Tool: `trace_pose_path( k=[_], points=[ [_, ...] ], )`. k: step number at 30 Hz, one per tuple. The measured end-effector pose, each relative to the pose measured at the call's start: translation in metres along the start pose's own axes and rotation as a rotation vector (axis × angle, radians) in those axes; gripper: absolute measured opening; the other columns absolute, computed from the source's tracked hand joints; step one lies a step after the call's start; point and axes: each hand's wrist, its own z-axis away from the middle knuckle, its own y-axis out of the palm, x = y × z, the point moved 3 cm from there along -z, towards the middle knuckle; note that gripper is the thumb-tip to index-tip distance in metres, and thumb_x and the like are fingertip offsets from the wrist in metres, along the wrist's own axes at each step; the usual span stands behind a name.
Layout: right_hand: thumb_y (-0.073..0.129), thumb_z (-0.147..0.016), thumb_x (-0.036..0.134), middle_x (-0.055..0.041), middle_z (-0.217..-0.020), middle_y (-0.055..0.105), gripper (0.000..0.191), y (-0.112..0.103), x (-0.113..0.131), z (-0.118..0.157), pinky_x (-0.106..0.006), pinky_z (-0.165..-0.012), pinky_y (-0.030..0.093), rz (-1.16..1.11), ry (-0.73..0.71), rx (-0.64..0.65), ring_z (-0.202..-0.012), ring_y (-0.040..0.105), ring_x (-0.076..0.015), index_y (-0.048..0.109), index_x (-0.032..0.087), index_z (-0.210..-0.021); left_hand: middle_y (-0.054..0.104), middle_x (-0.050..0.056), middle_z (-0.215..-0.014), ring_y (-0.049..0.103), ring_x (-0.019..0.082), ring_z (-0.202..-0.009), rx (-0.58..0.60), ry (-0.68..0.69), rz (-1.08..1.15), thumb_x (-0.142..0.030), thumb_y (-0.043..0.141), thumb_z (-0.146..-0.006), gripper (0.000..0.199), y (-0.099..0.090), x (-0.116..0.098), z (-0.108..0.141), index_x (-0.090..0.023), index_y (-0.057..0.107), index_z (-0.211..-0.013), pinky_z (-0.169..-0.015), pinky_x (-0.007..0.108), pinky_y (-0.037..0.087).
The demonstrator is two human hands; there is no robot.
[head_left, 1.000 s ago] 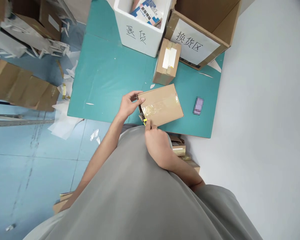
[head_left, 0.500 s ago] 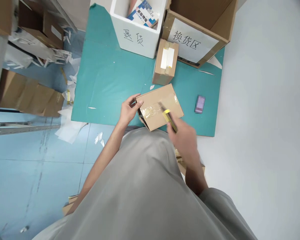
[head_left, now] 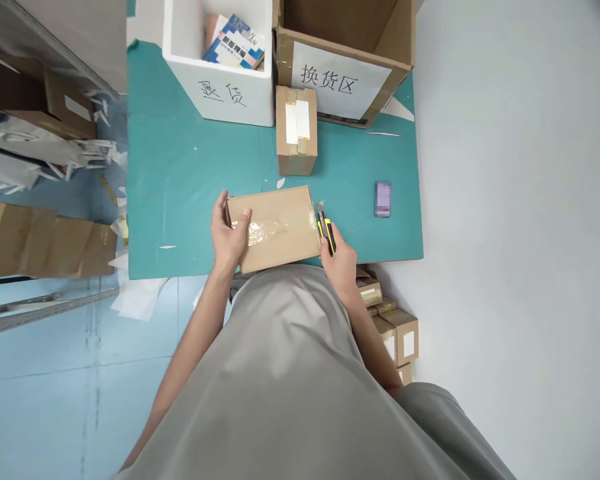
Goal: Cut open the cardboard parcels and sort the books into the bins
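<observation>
A flat cardboard box with clear tape across its top lies at the table's front edge, close to my body. My left hand grips the box's left end, thumb on top and fingers around the side. In my right hand is a black and yellow utility knife, its blade pointing away from me beside the box's right end. Whether the blade touches the tape there I cannot tell.
On the green table stand a small taped carton, a white foam bin holding books, and a large open carton with a paper sign. A phone lies right. Several boxes are stacked below the table's right side.
My right hand with the utility knife has moved from over the box's top to its right end. The box has turned slightly to lie straighter. The whole view has shifted.
</observation>
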Motion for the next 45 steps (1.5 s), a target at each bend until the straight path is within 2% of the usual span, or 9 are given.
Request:
trace_pose_path(
  k=[3, 11, 16, 20, 27, 32, 36, 39, 45],
  points=[
    [0.041, -0.109, 0.036, -0.0152, -0.144, 0.07, 0.055, -0.01, 0.005, 0.007, -0.035, -0.101, 0.055, 0.032, -0.001, 0.03, -0.122, 0.073, -0.0278, 0.051, 0.014, -0.159, 0.056, 0.017, -0.156, 0.057, 0.028, -0.143, 0.026, 0.027, -0.03, -0.06, 0.071, -0.094, 0.075, -0.005, -0.003, -0.003, -0.025, 0.048, -0.156, -0.125, 0.047, 0.042],
    [0.041, -0.111, 0.033, -0.0146, -0.133, 0.076, 0.055, -0.034, 0.028, 0.005, -0.035, -0.094, 0.055, 0.167, 0.015, 0.162, -0.111, 0.075, -0.0281, 0.047, 0.016, -0.162, 0.058, 0.014, -0.153, 0.06, 0.027, -0.14, 0.022, 0.034, -0.078, -0.061, 0.068, -0.095, 0.07, -0.004, -0.005, -0.001, -0.026, 0.049, -0.153, -0.124, 0.046, 0.044],
    [0.037, -0.112, 0.031, -0.0158, -0.124, 0.078, 0.057, -0.037, 0.041, 0.005, -0.035, -0.09, 0.055, 0.237, 0.061, 0.224, -0.104, 0.076, -0.0289, 0.041, 0.014, -0.166, 0.057, 0.014, -0.154, 0.058, 0.028, -0.142, 0.023, 0.027, -0.069, -0.059, 0.068, -0.095, 0.069, -0.004, -0.006, -0.001, -0.025, 0.049, -0.152, -0.125, 0.047, 0.042],
    [0.037, -0.112, 0.029, -0.016, -0.125, 0.077, 0.056, -0.038, 0.044, 0.008, -0.034, -0.092, 0.055, 0.255, 0.08, 0.25, -0.105, 0.075, -0.0275, 0.04, 0.015, -0.166, 0.057, 0.015, -0.155, 0.057, 0.031, -0.143, 0.021, 0.014, -0.038, -0.058, 0.071, -0.094, 0.07, -0.004, -0.005, -0.001, -0.025, 0.05, -0.152, -0.126, 0.051, 0.04],
    [0.035, -0.113, 0.029, -0.0172, -0.125, 0.076, 0.057, -0.041, 0.046, 0.012, -0.035, -0.092, 0.056, 0.281, 0.096, 0.295, -0.107, 0.075, -0.0281, 0.036, 0.014, -0.168, 0.059, 0.015, -0.153, 0.059, 0.029, -0.142, 0.012, 0.035, -0.09, -0.059, 0.07, -0.094, 0.068, -0.004, -0.003, -0.002, -0.025, 0.05, -0.15, -0.125, 0.048, 0.044],
    [0.032, -0.112, 0.024, -0.0194, -0.122, 0.073, 0.061, -0.036, 0.054, 0.006, -0.034, -0.087, 0.058, 0.393, 0.098, 0.348, -0.103, 0.076, -0.027, 0.024, 0.015, -0.172, 0.061, 0.015, -0.15, 0.06, 0.029, -0.141, -0.004, 0.036, -0.091, -0.057, 0.071, -0.094, 0.067, -0.002, -0.004, -0.002, -0.023, 0.051, -0.148, -0.124, 0.045, 0.044],
    [0.032, -0.111, 0.02, -0.0192, -0.119, 0.072, 0.065, -0.035, 0.058, 0.01, -0.031, -0.084, 0.059, 0.493, 0.103, 0.412, -0.094, 0.076, -0.0231, 0.014, 0.014, -0.173, 0.063, 0.017, -0.147, 0.062, 0.028, -0.137, -0.061, 0.044, -0.07, -0.057, 0.072, -0.093, 0.066, 0.0, -0.009, 0.001, -0.019, 0.055, -0.144, -0.122, 0.043, 0.046],
    [0.033, -0.11, 0.017, -0.0188, -0.116, 0.072, 0.065, -0.041, 0.055, 0.023, -0.032, -0.083, 0.06, 0.538, 0.112, 0.456, -0.089, 0.077, -0.022, 0.016, 0.013, -0.173, 0.065, 0.017, -0.143, 0.064, 0.027, -0.134, -0.084, 0.055, -0.051, -0.056, 0.068, -0.096, 0.06, 0.002, -0.012, 0.003, -0.017, 0.059, -0.14, -0.12, 0.043, 0.047],
    [0.036, -0.109, 0.015, -0.019, -0.106, 0.076, 0.061, -0.057, 0.05, 0.032, -0.033, -0.082, 0.06, 0.55, 0.158, 0.504, -0.089, 0.078, -0.0245, 0.027, 0.01, -0.169, 0.066, 0.017, -0.14, 0.065, 0.026, -0.131, 0.01, 0.052, -0.002, -0.057, 0.069, -0.097, 0.056, 0.012, -0.013, 0.007, -0.018, 0.06, -0.136, -0.117, 0.043, 0.049]
  ],
)
